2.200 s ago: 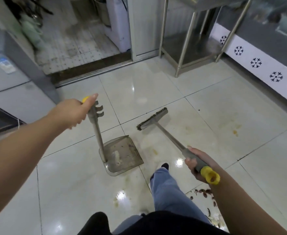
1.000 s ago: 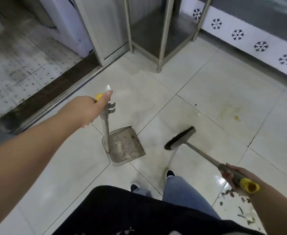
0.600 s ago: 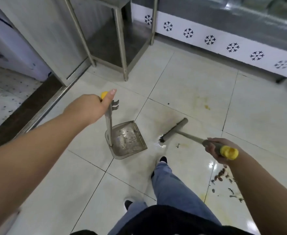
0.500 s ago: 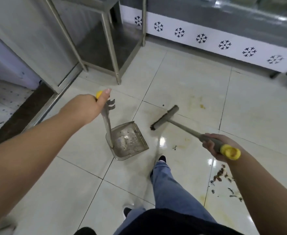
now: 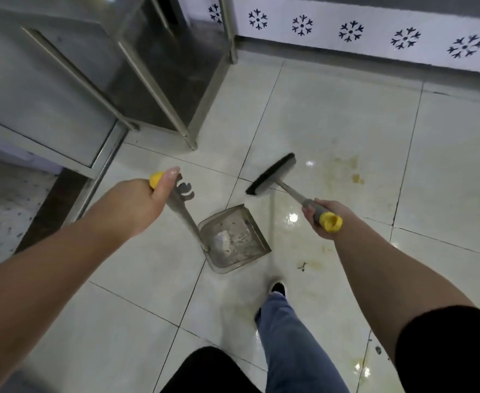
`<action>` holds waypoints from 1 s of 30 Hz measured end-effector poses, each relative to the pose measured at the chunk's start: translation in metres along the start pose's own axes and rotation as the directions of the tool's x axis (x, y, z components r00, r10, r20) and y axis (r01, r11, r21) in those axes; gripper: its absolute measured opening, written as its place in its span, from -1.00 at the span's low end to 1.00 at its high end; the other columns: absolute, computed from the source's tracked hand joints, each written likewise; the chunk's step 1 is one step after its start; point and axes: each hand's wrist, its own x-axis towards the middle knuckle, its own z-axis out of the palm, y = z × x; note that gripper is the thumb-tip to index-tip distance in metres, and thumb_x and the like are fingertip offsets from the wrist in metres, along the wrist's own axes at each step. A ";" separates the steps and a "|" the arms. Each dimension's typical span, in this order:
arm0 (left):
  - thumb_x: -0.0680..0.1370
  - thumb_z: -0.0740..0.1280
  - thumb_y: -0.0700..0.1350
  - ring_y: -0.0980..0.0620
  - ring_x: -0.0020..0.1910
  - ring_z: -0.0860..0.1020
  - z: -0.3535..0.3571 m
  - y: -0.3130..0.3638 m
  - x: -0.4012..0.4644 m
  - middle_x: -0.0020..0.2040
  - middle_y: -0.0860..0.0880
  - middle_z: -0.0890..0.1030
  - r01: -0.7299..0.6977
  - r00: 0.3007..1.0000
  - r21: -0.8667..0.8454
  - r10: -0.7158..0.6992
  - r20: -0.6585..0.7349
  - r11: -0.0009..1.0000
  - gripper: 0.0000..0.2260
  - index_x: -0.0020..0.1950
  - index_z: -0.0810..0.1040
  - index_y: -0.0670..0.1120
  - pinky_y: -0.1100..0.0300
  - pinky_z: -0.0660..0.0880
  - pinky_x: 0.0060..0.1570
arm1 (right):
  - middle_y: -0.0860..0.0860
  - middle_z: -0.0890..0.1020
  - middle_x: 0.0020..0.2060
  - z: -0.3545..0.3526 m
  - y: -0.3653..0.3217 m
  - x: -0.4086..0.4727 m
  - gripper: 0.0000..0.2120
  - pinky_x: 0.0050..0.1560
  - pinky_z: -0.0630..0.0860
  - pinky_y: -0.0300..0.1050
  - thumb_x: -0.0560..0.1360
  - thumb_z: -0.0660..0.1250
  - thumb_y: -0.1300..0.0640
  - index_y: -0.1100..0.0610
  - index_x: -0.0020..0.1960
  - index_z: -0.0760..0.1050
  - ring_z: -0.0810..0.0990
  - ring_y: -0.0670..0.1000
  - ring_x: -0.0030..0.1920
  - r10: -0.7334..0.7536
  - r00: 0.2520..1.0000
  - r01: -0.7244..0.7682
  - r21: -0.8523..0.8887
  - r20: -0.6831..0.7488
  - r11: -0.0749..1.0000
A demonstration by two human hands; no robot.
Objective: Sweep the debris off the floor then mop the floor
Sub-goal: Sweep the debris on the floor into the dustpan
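My left hand (image 5: pixel 137 202) grips the yellow-tipped upright handle of a grey dustpan (image 5: pixel 234 239), whose pan sits low over the glossy tiled floor (image 5: pixel 332 123) with bits of dirt in it. My right hand (image 5: pixel 325 218) grips the grey and yellow handle of a short broom. Its dark brush head (image 5: pixel 271 173) is raised off the floor, just beyond and to the right of the pan. A small dark scrap (image 5: pixel 302 266) lies on the tile right of the pan. Yellowish stains (image 5: pixel 356 178) mark the tile further right. A few dark specks (image 5: pixel 377 349) lie at the lower right.
A steel table frame (image 5: pixel 173 80) with thin legs stands at the upper left, beside a metal door threshold (image 5: pixel 97 177). A white wall strip with black snowflake marks (image 5: pixel 349 31) runs along the top. My jeans leg and dark shoe (image 5: pixel 278 287) are below the pan.
The view has swung right and down. The brush head has lifted and moved closer to the pan. Most of the debris at the lower right has left the view. Both hands keep their grips.
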 end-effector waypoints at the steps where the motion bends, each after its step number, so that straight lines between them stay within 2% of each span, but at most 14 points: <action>1: 0.34 -0.21 0.43 -0.06 -0.45 0.46 -0.001 0.005 0.003 -0.46 -0.14 0.48 -0.006 1.000 -0.007 0.006 0.007 1.000 -0.26 -0.41 0.43 -0.16 0.18 0.27 -0.44 | 0.12 0.48 -0.25 -0.008 -0.001 -0.002 -0.77 -0.59 0.50 -0.31 0.61 0.18 0.11 0.24 0.18 0.33 0.48 -0.05 -0.66 0.013 1.000 -0.013 -0.011 -0.021 1.000; 5: 0.42 -0.19 0.40 -0.08 -0.46 0.45 -0.006 0.024 0.011 -0.47 -0.15 0.47 -0.021 1.000 0.014 0.020 0.014 1.000 -0.28 -0.43 0.40 -0.16 0.16 0.26 -0.44 | 0.11 0.51 -0.27 -0.050 0.005 -0.026 -0.78 -0.64 0.47 -0.31 0.60 0.19 0.08 0.26 0.07 0.40 0.49 -0.07 -0.66 0.034 0.993 -0.044 -0.087 -0.117 0.995; 8: 0.43 -0.22 0.42 -0.10 -0.48 0.49 -0.006 0.036 0.012 -0.45 -0.19 0.52 -0.035 0.999 0.025 0.034 0.020 0.999 -0.24 -0.42 0.42 -0.18 0.17 0.27 -0.43 | 0.14 0.58 -0.46 -0.073 0.025 -0.050 -0.75 -0.66 0.46 -0.30 0.60 0.21 0.07 0.29 -0.01 0.41 0.49 -0.06 -0.68 0.041 0.981 -0.061 -0.107 -0.187 0.992; 9: 0.44 -0.22 0.42 -0.10 -0.47 0.50 -0.004 0.040 0.010 -0.44 -0.19 0.53 -0.042 0.999 0.019 0.041 0.020 0.999 -0.24 -0.41 0.43 -0.18 0.18 0.28 -0.43 | 0.15 0.58 -0.49 -0.081 0.034 -0.059 -0.75 -0.67 0.46 -0.29 0.59 0.22 0.08 0.30 -0.04 0.42 0.49 -0.05 -0.68 0.035 0.979 -0.053 -0.084 -0.203 0.995; 13: 0.46 -0.16 0.41 -0.09 -0.48 0.50 0.002 0.039 -0.007 -0.45 -0.18 0.52 -0.074 0.997 -0.035 0.074 0.007 0.997 -0.26 -0.40 0.42 -0.19 0.19 0.31 -0.43 | 0.17 0.54 -0.30 -0.123 0.083 -0.098 -0.77 -0.67 0.48 -0.26 0.60 0.22 0.10 0.29 -0.04 0.42 0.50 -0.02 -0.68 0.007 0.962 -0.009 -0.006 -0.272 1.000; 16: 0.46 -0.14 0.42 -0.12 -0.46 0.51 0.012 0.024 -0.029 -0.45 -0.17 0.51 -0.094 0.995 -0.116 0.098 0.029 0.989 -0.26 -0.39 0.43 -0.20 0.18 0.38 -0.39 | 0.19 0.56 -0.42 -0.154 0.130 -0.124 -0.79 -0.68 0.47 -0.26 0.60 0.21 0.12 0.28 -0.06 0.42 0.49 -0.02 -0.68 0.003 0.952 0.021 0.076 -0.307 0.997; 19: 0.46 -0.13 0.42 -0.09 -0.48 0.49 0.027 0.007 -0.054 -0.45 -0.14 0.51 -0.124 0.991 -0.139 0.130 0.032 0.982 -0.28 -0.35 0.44 -0.17 0.21 0.30 -0.45 | 0.18 0.55 -0.51 -0.170 0.174 -0.137 -0.78 -0.68 0.46 -0.28 0.60 0.20 0.11 0.29 -0.06 0.42 0.48 -0.02 -0.69 -0.006 0.942 0.053 0.131 -0.335 0.990; 21: 0.45 -0.13 0.43 -0.10 -0.45 0.51 0.034 -0.003 -0.069 -0.41 -0.14 0.53 -0.138 0.988 -0.174 0.148 0.044 0.975 -0.29 -0.32 0.46 -0.15 0.20 0.34 -0.44 | 0.16 0.54 -0.52 -0.171 0.201 -0.139 -0.79 -0.68 0.44 -0.31 0.61 0.19 0.11 0.28 -0.02 0.41 0.46 -0.03 -0.69 -0.015 0.949 0.075 0.180 -0.313 0.981; 24: 0.44 -0.13 0.44 -0.09 -0.43 0.51 0.040 -0.017 -0.091 -0.39 -0.13 0.53 -0.164 0.981 -0.196 0.181 0.069 0.967 -0.30 -0.32 0.45 -0.13 0.22 0.37 -0.45 | 0.11 0.45 -0.36 -0.161 0.224 -0.141 -0.83 -0.67 0.43 -0.35 0.60 0.18 0.13 0.26 0.01 0.37 0.44 -0.05 -0.68 -0.066 0.967 0.131 0.256 -0.247 0.958; 25: 0.43 -0.14 0.45 -0.08 -0.43 0.51 0.040 -0.023 -0.098 -0.40 -0.12 0.53 -0.178 0.978 -0.185 0.194 0.071 0.967 -0.29 -0.33 0.45 -0.12 0.21 0.38 -0.43 | 0.09 0.42 -0.35 -0.155 0.226 -0.144 -0.85 -0.66 0.43 -0.35 0.59 0.20 0.15 0.26 -0.02 0.38 0.44 -0.06 -0.68 -0.100 0.966 0.158 0.239 -0.238 0.958; 27: 0.39 -0.18 0.48 -0.08 -0.42 0.53 0.039 -0.036 -0.107 -0.39 -0.12 0.55 -0.228 0.969 -0.119 0.237 0.068 0.966 -0.27 -0.33 0.45 -0.11 0.19 0.44 -0.34 | 0.09 0.40 -0.36 -0.146 0.225 -0.150 -0.86 -0.66 0.42 -0.36 0.57 0.24 0.20 0.28 -0.09 0.39 0.44 -0.06 -0.68 -0.176 0.946 0.207 0.091 -0.272 0.974; 30: 0.27 -0.23 0.53 -0.07 -0.43 0.53 0.031 -0.058 -0.113 -0.40 -0.13 0.56 -0.285 0.954 -0.031 0.286 0.089 0.958 -0.20 -0.37 0.45 -0.13 0.18 0.41 -0.34 | 0.12 0.41 -0.39 -0.143 0.218 -0.166 -0.85 -0.65 0.41 -0.36 0.55 0.27 0.21 0.29 -0.12 0.39 0.41 -0.07 -0.70 -0.195 0.929 0.132 -0.211 -0.314 0.968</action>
